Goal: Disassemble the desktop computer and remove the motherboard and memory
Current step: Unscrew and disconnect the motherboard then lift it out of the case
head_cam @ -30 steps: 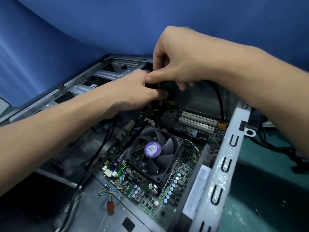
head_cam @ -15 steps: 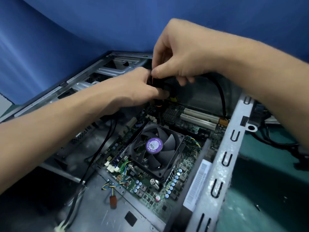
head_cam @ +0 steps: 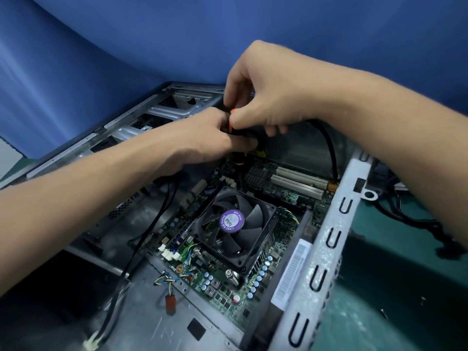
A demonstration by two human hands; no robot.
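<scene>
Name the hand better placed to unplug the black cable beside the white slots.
Right, probably. Both hands hold the orange-and-black tool, but the right hand sits just above the black cable, on its side; the left hand is farther left.

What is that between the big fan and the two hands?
In the head view, a small grey finned heatsink sits on the green motherboard between the fan and the left hand and right hand, which grip a black-and-orange tool.
</scene>
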